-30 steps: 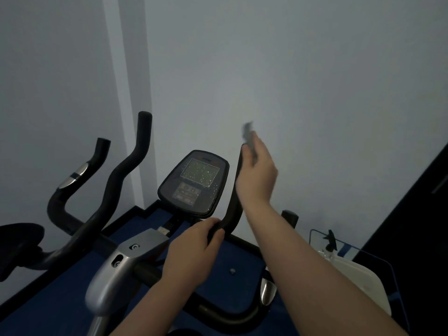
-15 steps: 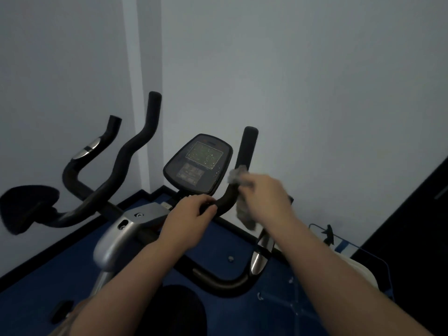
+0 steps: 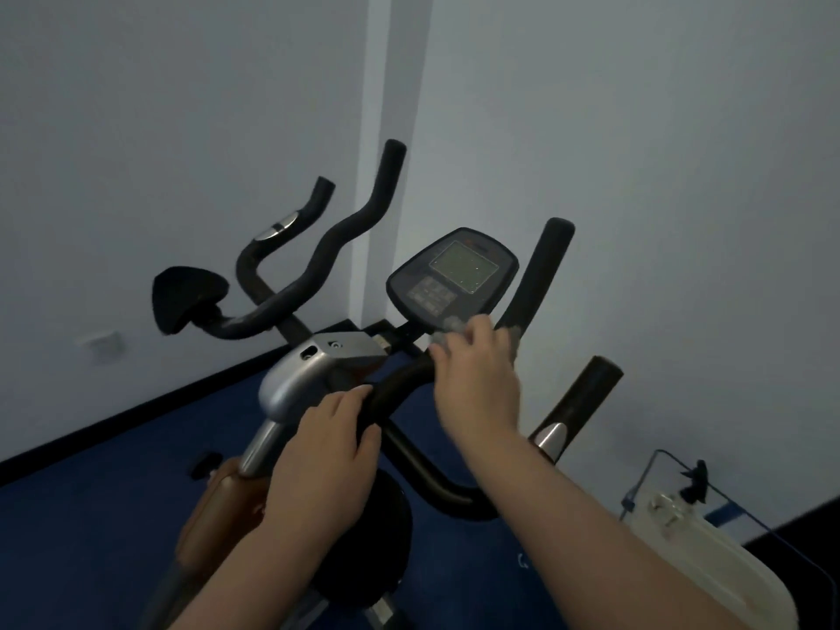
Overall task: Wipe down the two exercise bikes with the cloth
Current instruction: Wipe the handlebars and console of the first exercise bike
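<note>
An exercise bike stands right before me, with black foam handlebars (image 3: 541, 275), a console (image 3: 452, 277) and a silver stem (image 3: 309, 366). My right hand (image 3: 477, 384) presses a grey cloth (image 3: 447, 329) around the bend of the right handlebar, just below the console; only the cloth's edges show past my fingers. My left hand (image 3: 325, 461) grips the same bar lower down, near the stem. A second bike's black seat (image 3: 186, 297) and a handlebar (image 3: 291, 220) show at the back left.
White walls meet in a corner close behind the bikes. The floor (image 3: 91, 516) is dark blue with a black skirting. A white object in a thin wire frame (image 3: 691, 529) sits low on the right. A wall socket (image 3: 102, 347) is at the left.
My right hand with the cloth slid down the right handlebar from its top to the bend under the console. My left hand shifted lower along the bar. The view swung right.
</note>
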A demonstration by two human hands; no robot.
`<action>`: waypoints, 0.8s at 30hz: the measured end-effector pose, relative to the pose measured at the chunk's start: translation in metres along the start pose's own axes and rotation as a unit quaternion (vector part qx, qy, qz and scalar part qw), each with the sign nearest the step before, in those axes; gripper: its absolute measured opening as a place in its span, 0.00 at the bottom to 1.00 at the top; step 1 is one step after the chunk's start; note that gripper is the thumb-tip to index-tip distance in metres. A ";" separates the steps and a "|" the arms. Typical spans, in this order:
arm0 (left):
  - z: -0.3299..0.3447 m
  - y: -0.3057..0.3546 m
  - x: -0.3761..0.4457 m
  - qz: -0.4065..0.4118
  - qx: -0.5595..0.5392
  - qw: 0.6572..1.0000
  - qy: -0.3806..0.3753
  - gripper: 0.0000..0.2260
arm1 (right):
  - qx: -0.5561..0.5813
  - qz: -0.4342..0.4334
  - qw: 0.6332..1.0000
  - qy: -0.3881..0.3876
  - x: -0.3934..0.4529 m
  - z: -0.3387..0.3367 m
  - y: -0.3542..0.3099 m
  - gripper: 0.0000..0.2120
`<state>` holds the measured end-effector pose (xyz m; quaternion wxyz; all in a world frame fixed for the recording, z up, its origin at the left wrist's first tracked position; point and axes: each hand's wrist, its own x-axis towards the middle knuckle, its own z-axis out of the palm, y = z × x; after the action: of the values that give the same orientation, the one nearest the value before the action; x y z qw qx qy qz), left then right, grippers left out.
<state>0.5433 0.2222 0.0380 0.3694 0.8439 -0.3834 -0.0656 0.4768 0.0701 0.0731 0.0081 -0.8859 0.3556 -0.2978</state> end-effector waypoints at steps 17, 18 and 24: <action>0.022 -0.014 -0.032 -0.103 -0.128 0.962 0.217 0.11 | 0.097 -0.131 0.977 -0.136 -0.036 0.011 -0.053 0.14; 0.022 -0.014 -0.033 -0.117 -0.133 0.958 0.225 0.11 | 0.116 -0.155 0.965 -0.176 -0.040 0.012 -0.060 0.14; 0.025 -0.014 -0.040 -0.187 -0.153 0.943 0.228 0.08 | 0.207 -0.219 0.869 -0.392 0.006 -0.013 -0.027 0.13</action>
<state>0.5139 0.2416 0.0040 0.5526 0.8262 -0.1098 0.0030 0.4902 0.0895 0.0934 0.2646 -0.9629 0.0506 0.0128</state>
